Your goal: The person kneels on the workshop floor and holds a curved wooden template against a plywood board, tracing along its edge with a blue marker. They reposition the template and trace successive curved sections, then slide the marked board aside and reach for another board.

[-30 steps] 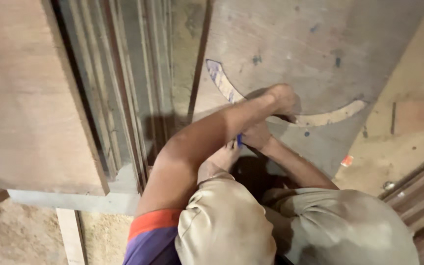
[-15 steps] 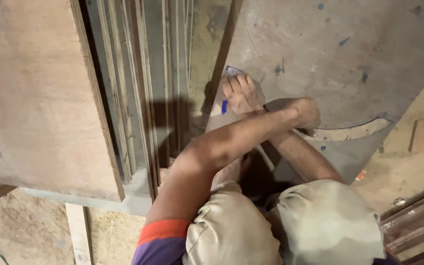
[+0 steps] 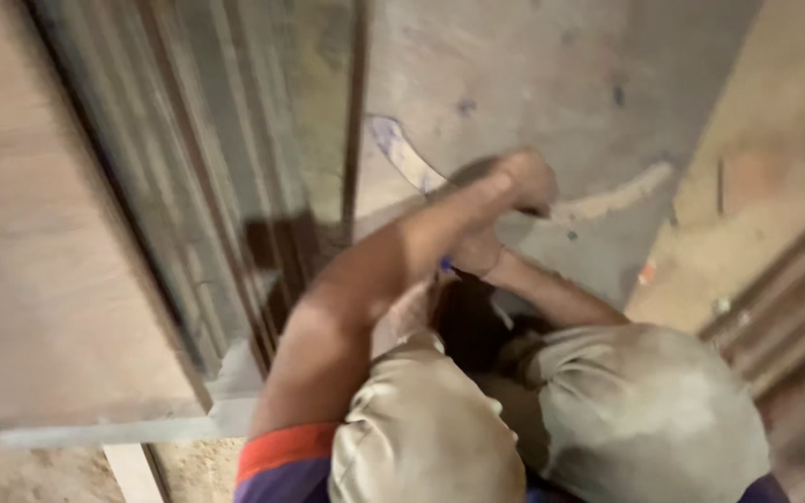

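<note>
Compared with half a second ago, the left hand has drawn back from the left end of the pale curved strip to a spot near its middle, where it now rests fisted on the grey board. The frame is blurred, so whether that fist grips anything cannot be told.

The right hand sits under the crossing left forearm, closed around what appears to be a blue pen, its tip close to the strip. The arms remain crossed over the bent knees.

The strip lies flat on the board, just ahead of both hands. Judged from this, the work has shifted along the curve towards its centre.

Stacked boards stand to the left.
</note>
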